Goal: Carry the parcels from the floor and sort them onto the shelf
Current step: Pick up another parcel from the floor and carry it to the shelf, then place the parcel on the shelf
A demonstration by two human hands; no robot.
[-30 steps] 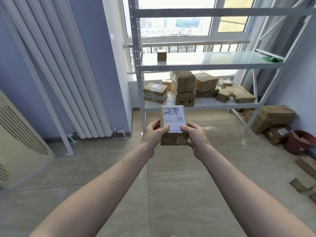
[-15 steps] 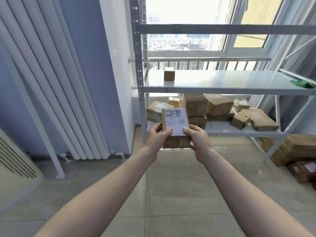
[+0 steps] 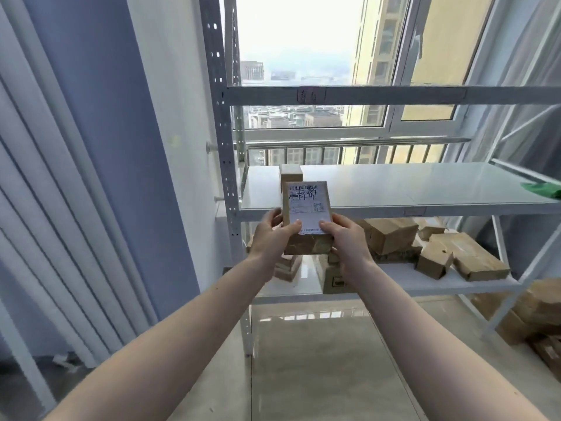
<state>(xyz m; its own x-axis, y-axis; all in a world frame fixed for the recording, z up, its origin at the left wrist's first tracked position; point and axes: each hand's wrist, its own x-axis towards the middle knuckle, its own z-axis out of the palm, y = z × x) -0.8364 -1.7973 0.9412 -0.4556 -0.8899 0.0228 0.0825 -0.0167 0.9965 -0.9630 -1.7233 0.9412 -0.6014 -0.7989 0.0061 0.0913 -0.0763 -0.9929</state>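
Note:
I hold a small brown parcel (image 3: 307, 214) with a white shipping label in front of me. My left hand (image 3: 271, 235) grips its left side and my right hand (image 3: 344, 238) its right side. Close behind it stands the white metal shelf (image 3: 394, 189). On the middle board one small cardboard box (image 3: 290, 173) sits near the left post, partly hidden by my parcel. The lower board (image 3: 425, 282) carries several brown parcels (image 3: 391, 238). A handwritten tag (image 3: 307, 95) is stuck on the upper beam.
A green object (image 3: 543, 189) lies at the right end of the middle board. More cardboard boxes (image 3: 534, 314) are piled on the tiled floor at the right. White curtains (image 3: 60, 208) hang on the left. A window with a railing is behind the shelf.
I have moved closer to the shelf and the view has tilted upward. The parcel now sits level with the middle board, still held in both hands.

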